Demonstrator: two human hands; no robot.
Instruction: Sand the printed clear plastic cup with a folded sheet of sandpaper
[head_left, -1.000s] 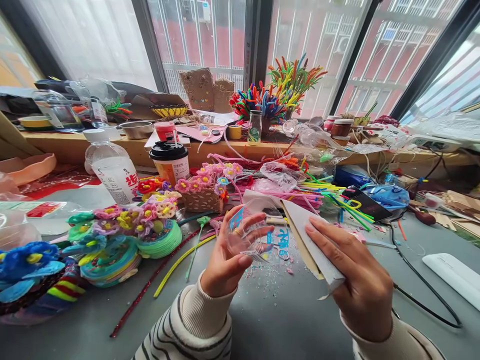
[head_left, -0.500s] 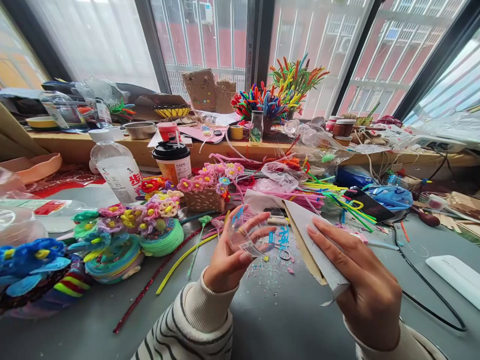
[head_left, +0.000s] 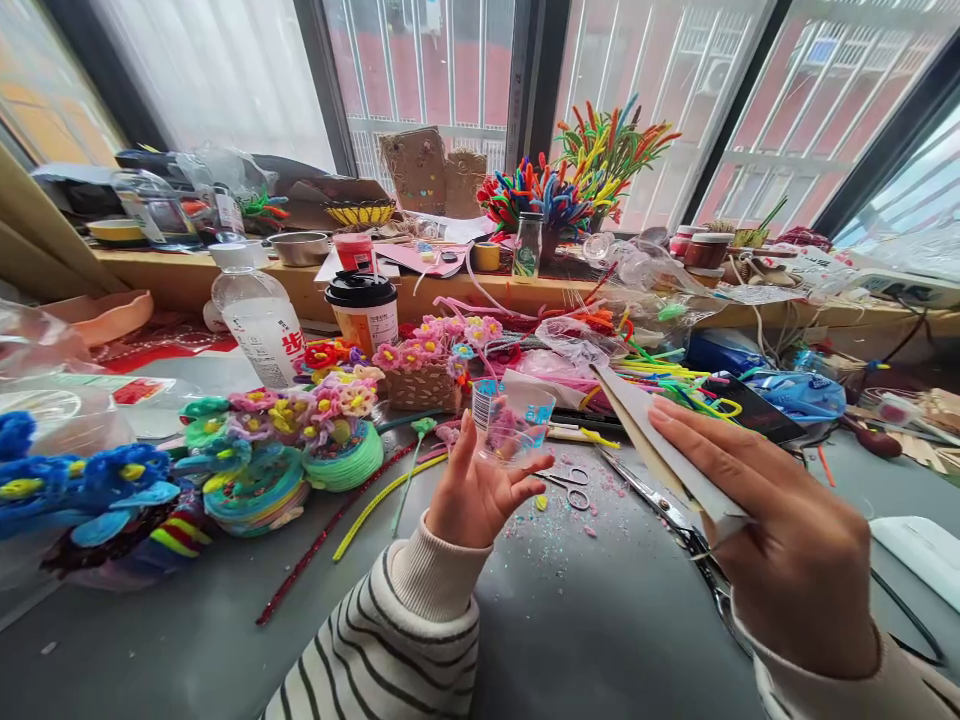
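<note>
My left hand [head_left: 480, 487] is palm up, with a clear plastic cup [head_left: 513, 425] resting between the thumb and fingers. The cup bears blue print and a barcode. My right hand [head_left: 765, 500] grips a folded piece of grey-white card [head_left: 686, 450] with a tan inner side, the fingers lying along its outer face. Below the card lies a large pair of scissors [head_left: 660, 505], partly hidden by it and the right hand. Small scissors [head_left: 574, 487] lie just right of the cup, near scattered glitter bits [head_left: 544, 548].
Pipe-cleaner flower pots [head_left: 341, 455] crowd the left side, beside a water bottle [head_left: 259, 320] and a lidded paper cup [head_left: 363, 310]. Loose pipe cleaners [head_left: 656, 365] lie behind the hands. A white device [head_left: 919, 555] and black cable are at right.
The left hand has turned palm up, and the cup now stands more upright in it. The right hand has moved right with the card, revealing both pairs of scissors more fully. The view has shifted.
</note>
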